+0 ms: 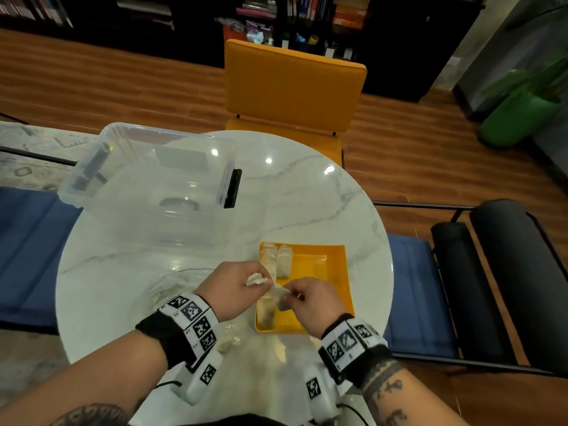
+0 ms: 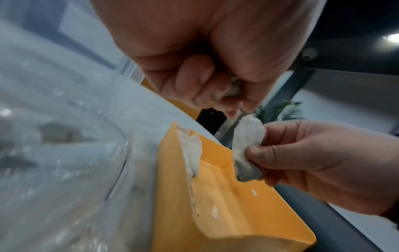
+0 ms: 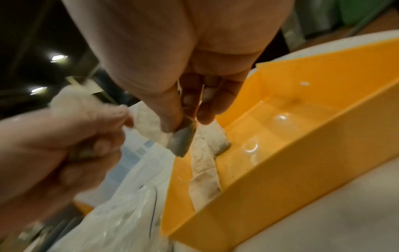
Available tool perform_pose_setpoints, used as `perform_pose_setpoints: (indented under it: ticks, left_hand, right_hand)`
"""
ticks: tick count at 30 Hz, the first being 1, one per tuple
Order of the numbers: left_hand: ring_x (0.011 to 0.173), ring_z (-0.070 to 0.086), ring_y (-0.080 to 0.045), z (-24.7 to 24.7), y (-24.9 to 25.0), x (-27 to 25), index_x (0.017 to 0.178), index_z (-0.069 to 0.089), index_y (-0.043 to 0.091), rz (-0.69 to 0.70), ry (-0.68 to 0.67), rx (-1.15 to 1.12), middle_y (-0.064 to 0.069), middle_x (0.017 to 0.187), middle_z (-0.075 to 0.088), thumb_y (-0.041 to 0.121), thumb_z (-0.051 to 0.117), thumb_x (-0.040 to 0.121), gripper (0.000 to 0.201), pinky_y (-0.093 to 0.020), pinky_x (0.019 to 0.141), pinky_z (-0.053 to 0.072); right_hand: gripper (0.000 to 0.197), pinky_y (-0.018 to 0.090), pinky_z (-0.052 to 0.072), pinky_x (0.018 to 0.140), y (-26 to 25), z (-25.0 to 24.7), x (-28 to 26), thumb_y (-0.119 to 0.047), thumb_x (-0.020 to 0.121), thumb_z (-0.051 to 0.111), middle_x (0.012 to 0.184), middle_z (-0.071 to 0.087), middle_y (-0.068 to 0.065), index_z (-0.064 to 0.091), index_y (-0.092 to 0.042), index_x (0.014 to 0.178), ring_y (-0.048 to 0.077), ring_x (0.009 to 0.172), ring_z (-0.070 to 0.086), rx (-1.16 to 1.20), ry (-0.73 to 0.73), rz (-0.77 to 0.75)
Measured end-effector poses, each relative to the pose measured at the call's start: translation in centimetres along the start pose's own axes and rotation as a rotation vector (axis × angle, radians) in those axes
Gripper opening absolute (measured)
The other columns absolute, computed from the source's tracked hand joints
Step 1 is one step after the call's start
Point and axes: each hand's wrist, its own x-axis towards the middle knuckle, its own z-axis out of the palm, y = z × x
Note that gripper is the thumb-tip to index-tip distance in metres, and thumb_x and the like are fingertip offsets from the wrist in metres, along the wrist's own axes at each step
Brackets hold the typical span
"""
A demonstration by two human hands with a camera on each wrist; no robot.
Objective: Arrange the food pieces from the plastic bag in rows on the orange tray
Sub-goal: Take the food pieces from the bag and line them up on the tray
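The orange tray lies on the marble table in front of me. Several pale food pieces form a row along its left wall, with one more beside them. My left hand hovers over the tray's left edge, fingers curled round a white piece, which shows between the fingers in the left wrist view. My right hand pinches another piece between thumb and fingers just above the row. The clear plastic bag lies crumpled left of the tray.
A large clear storage box stands at the back left of the round table. An orange chair is behind the table, and blue cushioned seats flank it. A small crumpled scrap lies near my left wrist.
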Motion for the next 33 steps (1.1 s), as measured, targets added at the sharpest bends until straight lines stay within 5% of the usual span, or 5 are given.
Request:
perform_pose_setpoints:
  ticks: [7, 13, 29, 33]
  left_hand:
    - [0.093, 0.062, -0.019, 2.1, -2.5, 1.6, 0.103, 0.067, 0.024, -0.268, 0.025, 0.076, 0.001, 0.098, 0.070, 0.043, 0.056, 0.091, 0.025, -0.030, 0.079, 0.049]
    - [0.098, 0.063, -0.022, 3.4, -2.8, 1.6, 0.106, 0.066, 0.023, -0.305, -0.015, 0.139, -0.002, 0.103, 0.070, 0.045, 0.060, 0.087, 0.029, -0.029, 0.080, 0.049]
    - [0.100, 0.062, -0.020, 3.0, -2.4, 1.9, 0.112, 0.065, 0.022, -0.336, -0.044, 0.133, -0.002, 0.107, 0.069, 0.046, 0.064, 0.085, 0.036, -0.030, 0.083, 0.049]
    - [0.071, 0.066, -0.016, 2.4, -2.2, 1.6, 0.102, 0.062, 0.028, -0.363, -0.007, -0.006, 0.004, 0.088, 0.067, 0.048, 0.071, 0.080, 0.031, -0.031, 0.065, 0.056]
  right_hand:
    - [0.013, 0.036, 0.058, 0.075, 2.1, 0.6, 6.4, -0.026, 0.077, 0.080, 0.079, 0.072, -0.003, 0.066, -0.024, 0.079, 0.018, 0.074, 0.067, 0.189, 0.090, 0.309]
    - [0.022, 0.023, 0.041, 0.054, 3.3, 0.9, 8.8, -0.037, 0.072, 0.082, 0.079, 0.068, -0.007, 0.068, -0.024, 0.082, 0.012, 0.070, 0.060, 0.087, 0.011, 0.473]
    - [0.025, 0.023, 0.038, 0.051, 2.6, 1.0, 10.2, -0.033, 0.072, 0.084, 0.084, 0.067, -0.004, 0.064, -0.022, 0.082, 0.011, 0.069, 0.058, 0.069, 0.048, 0.512]
    - [0.026, 0.024, 0.040, 0.053, 2.2, 0.1, 9.7, -0.033, 0.073, 0.083, 0.086, 0.067, -0.004, 0.064, -0.024, 0.087, 0.010, 0.071, 0.059, 0.078, 0.083, 0.501]
